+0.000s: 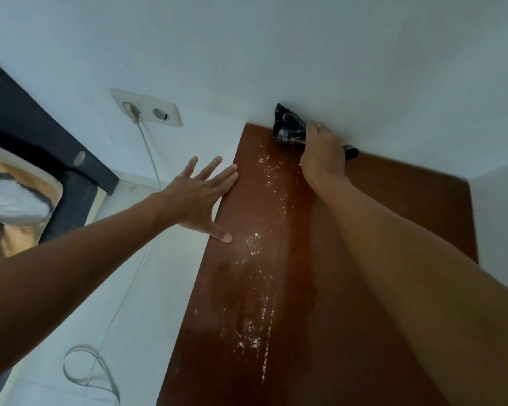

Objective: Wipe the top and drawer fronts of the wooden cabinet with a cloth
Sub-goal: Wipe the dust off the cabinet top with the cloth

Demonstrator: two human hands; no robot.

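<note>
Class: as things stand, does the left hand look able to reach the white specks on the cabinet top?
Probably yes: the left hand rests open at the cabinet top's left edge, with the specks just beside its thumb and nothing between.

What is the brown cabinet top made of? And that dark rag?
The cabinet top looks like reddish-brown wood or wood veneer, smooth and slightly glossy, with white specks on it. The cloth looks like soft dark fabric, since it crumples under the right hand.

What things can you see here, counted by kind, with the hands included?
Hands: 2, left hand spread at the cabinet edge, right hand on the cloth
Dark cloth: 1
Wooden cabinet top: 1
Double wall socket: 1
White cable: 1, plugged into the socket
Total: 6
</note>
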